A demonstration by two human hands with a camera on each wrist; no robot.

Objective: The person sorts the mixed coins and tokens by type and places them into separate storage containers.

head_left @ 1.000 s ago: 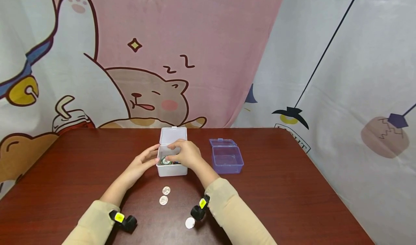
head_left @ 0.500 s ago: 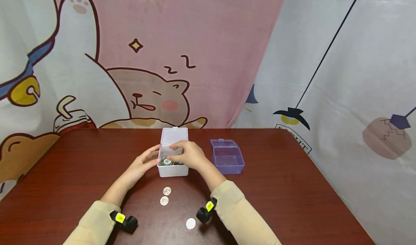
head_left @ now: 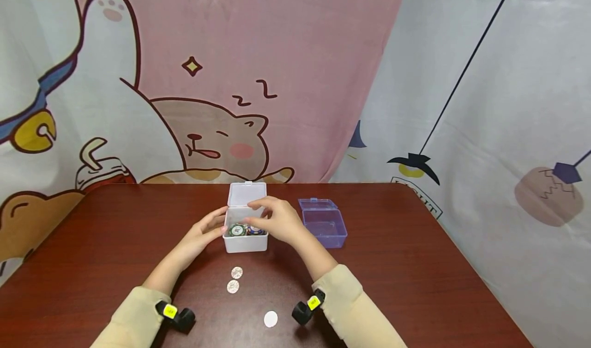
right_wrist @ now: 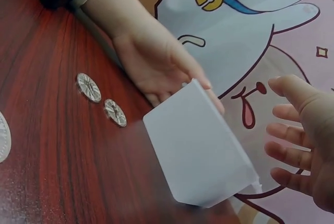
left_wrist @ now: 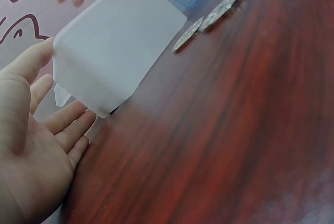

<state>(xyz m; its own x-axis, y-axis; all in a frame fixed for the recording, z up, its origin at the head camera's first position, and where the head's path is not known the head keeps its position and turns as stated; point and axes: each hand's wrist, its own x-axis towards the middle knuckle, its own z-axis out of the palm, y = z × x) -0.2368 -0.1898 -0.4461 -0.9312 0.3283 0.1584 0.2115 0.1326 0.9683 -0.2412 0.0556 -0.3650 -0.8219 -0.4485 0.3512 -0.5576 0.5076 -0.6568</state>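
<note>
A white lidded box stands with its lid raised. Inside lie poker chips; a green one and a blue one show. My left hand rests along the box's left side, thumb at the front corner and fingers extended, as the left wrist view hand also shows. Over the box's right side hovers my right hand; in the right wrist view its fingers are loosely bent, apart from the thumb, with nothing between them.
Two silver coins lie in front of the box, and a bright round coin is nearer the table's front. To the right stands a translucent purple box, lid up, on the dark red table.
My right hand has moved right and its fingers have lifted off the chips, so more of them shows. My left hand has stayed at the white box.
</note>
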